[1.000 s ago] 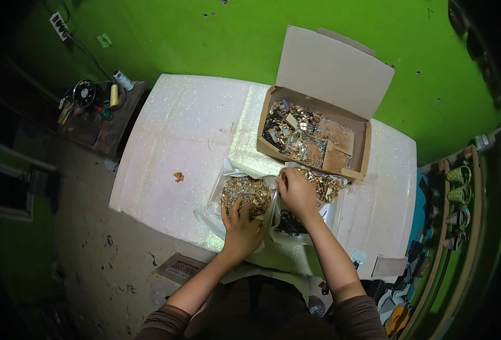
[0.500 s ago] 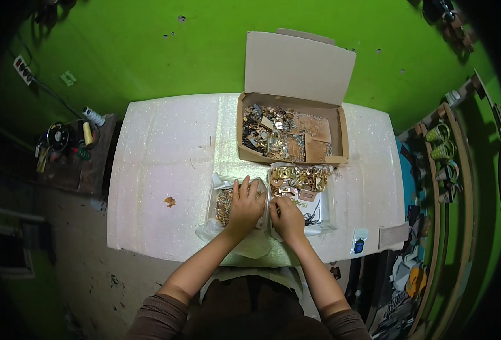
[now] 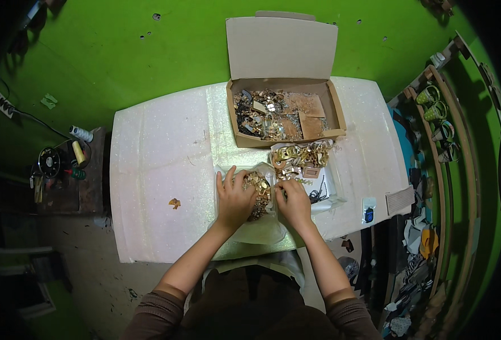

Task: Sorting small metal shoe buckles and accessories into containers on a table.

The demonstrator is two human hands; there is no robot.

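A small plastic-lined container (image 3: 264,226) holds a heap of little gold and silver metal pieces (image 3: 260,190). My left hand (image 3: 235,199) lies over the container's left side, its fingers spread and its thumb side near the heap. At the container's right rim, my right hand (image 3: 294,203) has its thumb and fingers bent together; whatever is between the fingertips is too small to make out. Right beside it stands a white tray (image 3: 332,195) with gold buckles and chain-like fittings (image 3: 301,158), a pinkish rectangular buckle (image 3: 311,172) and a dark cord (image 3: 318,194).
Behind the containers stands an open cardboard box (image 3: 287,140) of mixed metal fittings and brown pieces. The table (image 3: 160,147) has a pale, glittery cover. A small brown-orange scrap (image 3: 174,203) lies left, a clear packet (image 3: 369,210) right. Thread spools (image 3: 81,134) stand on a side table.
The view has shifted. My left hand has moved toward the container's left side, uncovering more of the metal pieces. My right hand stays by the right rim.
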